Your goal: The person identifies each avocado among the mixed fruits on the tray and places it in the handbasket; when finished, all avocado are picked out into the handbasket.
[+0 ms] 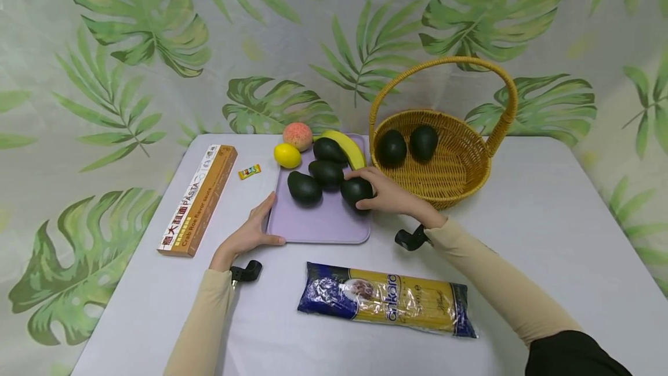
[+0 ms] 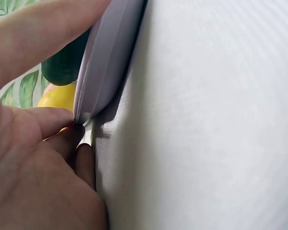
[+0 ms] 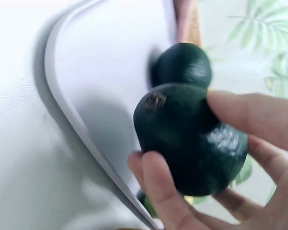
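My right hand (image 1: pixel 388 193) grips a dark green avocado (image 1: pixel 357 193) over the right side of the lilac tray (image 1: pixel 318 228). In the right wrist view, thumb and fingers wrap around this avocado (image 3: pixel 182 139), its brown stem end showing. At the tray's near left corner, my left hand (image 1: pixel 246 234) holds the edge, thumb along the front and fingers along the left side. The left wrist view has its fingertips (image 2: pixel 62 117) right at the tray rim (image 2: pixel 98 72). Three more avocados (image 1: pixel 304 188) lie on the tray, with a banana (image 1: pixel 348 148) behind them.
A lemon (image 1: pixel 287 156) and a peach (image 1: pixel 298 136) sit at the tray's back left. Right of it stands a handled wicker basket (image 1: pixel 443 181) with two avocados (image 1: pixel 424 143). A pasta box (image 1: pixel 200 202) and small candy packet (image 1: pixel 249 172) lie left; a spaghetti bag (image 1: pixel 386 299) lies in front.
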The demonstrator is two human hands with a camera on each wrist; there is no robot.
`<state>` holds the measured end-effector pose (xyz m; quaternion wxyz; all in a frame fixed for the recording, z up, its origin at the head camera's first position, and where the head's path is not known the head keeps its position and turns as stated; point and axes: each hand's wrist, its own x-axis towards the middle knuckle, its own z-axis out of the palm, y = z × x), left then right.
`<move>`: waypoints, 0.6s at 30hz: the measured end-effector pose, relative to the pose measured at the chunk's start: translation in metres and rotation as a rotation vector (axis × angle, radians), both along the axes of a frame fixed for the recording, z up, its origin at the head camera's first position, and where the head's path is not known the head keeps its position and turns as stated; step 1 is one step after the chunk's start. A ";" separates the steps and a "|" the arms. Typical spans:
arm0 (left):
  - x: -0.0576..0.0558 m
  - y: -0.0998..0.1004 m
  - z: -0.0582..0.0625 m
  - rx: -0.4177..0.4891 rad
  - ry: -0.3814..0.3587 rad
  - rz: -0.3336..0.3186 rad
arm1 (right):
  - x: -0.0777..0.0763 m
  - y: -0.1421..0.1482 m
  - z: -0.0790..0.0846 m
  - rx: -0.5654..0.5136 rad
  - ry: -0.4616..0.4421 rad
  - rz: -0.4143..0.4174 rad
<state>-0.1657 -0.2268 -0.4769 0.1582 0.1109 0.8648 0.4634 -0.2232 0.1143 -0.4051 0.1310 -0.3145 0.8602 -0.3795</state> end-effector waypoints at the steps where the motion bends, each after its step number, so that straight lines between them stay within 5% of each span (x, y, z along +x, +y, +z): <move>1: 0.000 0.000 0.000 -0.003 0.003 -0.002 | 0.000 0.003 0.002 -0.032 -0.020 0.014; 11: 0.001 0.000 0.000 0.003 0.022 -0.025 | 0.003 0.047 0.028 -0.203 -0.289 0.000; 18: 0.001 0.000 0.000 0.004 0.022 -0.027 | -0.004 0.087 0.037 -0.244 -0.276 -0.117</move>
